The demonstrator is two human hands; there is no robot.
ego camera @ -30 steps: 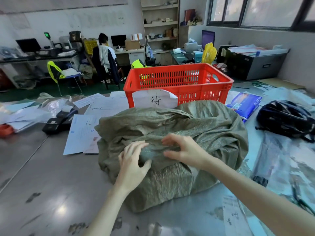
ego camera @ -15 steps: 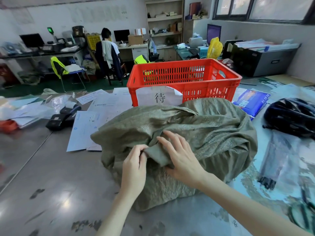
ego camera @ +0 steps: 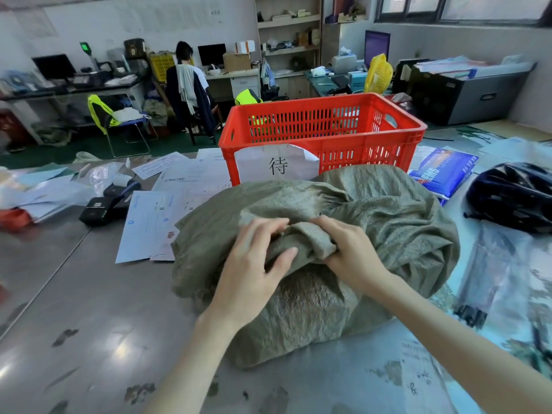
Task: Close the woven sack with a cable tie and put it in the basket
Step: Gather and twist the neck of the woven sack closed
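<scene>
A full olive-green woven sack (ego camera: pixel 388 228) lies on the metal table (ego camera: pixel 74 309) in front of me. Its loose mouth fabric is bunched into a thick fold at the top. My left hand (ego camera: pixel 254 264) grips that fold from the left, thumb under it and fingers curled over. My right hand (ego camera: pixel 349 252) clasps the same fold from the right. Behind the sack stands the red plastic basket (ego camera: pixel 325 130), with a white paper label on its front. No cable tie shows in the view.
Papers (ego camera: pixel 149 222) and a black handheld printer (ego camera: pixel 107 204) lie to the left of the sack. A blue packet (ego camera: pixel 442 171) and a black helmet (ego camera: pixel 513 195) sit to the right, with plastic sheets nearer me. A person sits at a far desk.
Both hands have gone from resting on the sack's top to gathering its loose mouth into a bunched fold between them. The camera has moved closer to the sack.
</scene>
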